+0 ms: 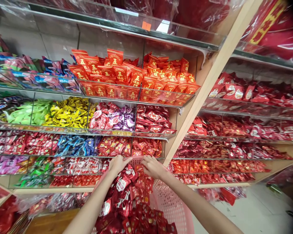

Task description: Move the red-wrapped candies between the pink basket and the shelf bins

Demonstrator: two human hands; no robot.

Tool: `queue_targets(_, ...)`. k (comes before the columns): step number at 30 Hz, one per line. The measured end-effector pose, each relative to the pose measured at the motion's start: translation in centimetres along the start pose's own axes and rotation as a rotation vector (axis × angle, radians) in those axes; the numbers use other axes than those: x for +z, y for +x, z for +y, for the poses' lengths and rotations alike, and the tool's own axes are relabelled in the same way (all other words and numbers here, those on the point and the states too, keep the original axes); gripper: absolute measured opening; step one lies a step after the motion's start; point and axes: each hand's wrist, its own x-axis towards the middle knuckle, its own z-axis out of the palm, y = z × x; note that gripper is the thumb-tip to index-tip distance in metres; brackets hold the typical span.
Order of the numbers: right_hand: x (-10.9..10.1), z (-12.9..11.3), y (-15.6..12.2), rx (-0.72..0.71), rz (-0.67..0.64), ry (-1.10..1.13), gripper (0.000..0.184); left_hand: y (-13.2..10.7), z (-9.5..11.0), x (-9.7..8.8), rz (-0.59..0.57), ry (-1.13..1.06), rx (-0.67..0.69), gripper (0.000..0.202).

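A pink plastic basket point(172, 195) with a perforated wall is before me, heaped with red-wrapped candies point(136, 208), some of them with white print. Its far rim lies between my hands. On the left part of that rim my left hand point(117, 164) is closed, thumb pointing inward. My right hand point(151, 166) grips the same rim a short way to the right, fingers bent over the edge. Both forearms reach across the basket. Just beyond the hands is a shelf bin of red packets point(146, 148).
Tiered shelves with clear fronts hold red-orange packets point(112, 73), yellow candies point(69, 112) and green candies point(29, 110). A slanting wooden post point(197, 104) divides off more red packets point(215, 125) at right. Tiled floor point(254, 211) shows lower right; a wooden surface point(51, 222) is lower left.
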Motion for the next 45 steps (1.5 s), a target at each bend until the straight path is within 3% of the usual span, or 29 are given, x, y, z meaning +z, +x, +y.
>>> queue_targets(7, -2.1, 3.6, 5.3, 0.094, 0.088, -0.169, 0.018, 0.1, -0.1, 0.1, 0.005, 0.001, 0.011, 0.079)
queue_targets(15, 0.9, 5.1, 8.7, 0.148, 0.037, -0.299, 0.029, 0.3, -0.3, 0.2, 0.012, -0.002, 0.038, 0.078)
queue_targets(21, 1.6, 5.2, 9.2, 0.153, 0.040, -0.297, 0.029, 0.2, -0.2, 0.1, 0.007, -0.002, 0.021, 0.078)
queue_targets(35, -0.1, 4.9, 6.5, 0.119, 0.074, -0.275, 0.023, -0.2, 0.3, -0.3, 0.005, 0.001, -0.005, 0.079)
queue_targets(40, -2.2, 3.3, 4.1, 0.172, 0.276, -0.046, 0.024, -0.2, 0.3, -0.3, -0.006, -0.003, -0.008, 0.082)
queue_targets(45, -2.8, -0.9, 0.9, 0.363, 0.455, 0.605, 0.032, 0.0, 0.2, -0.1, -0.017, -0.002, -0.015, 0.084)
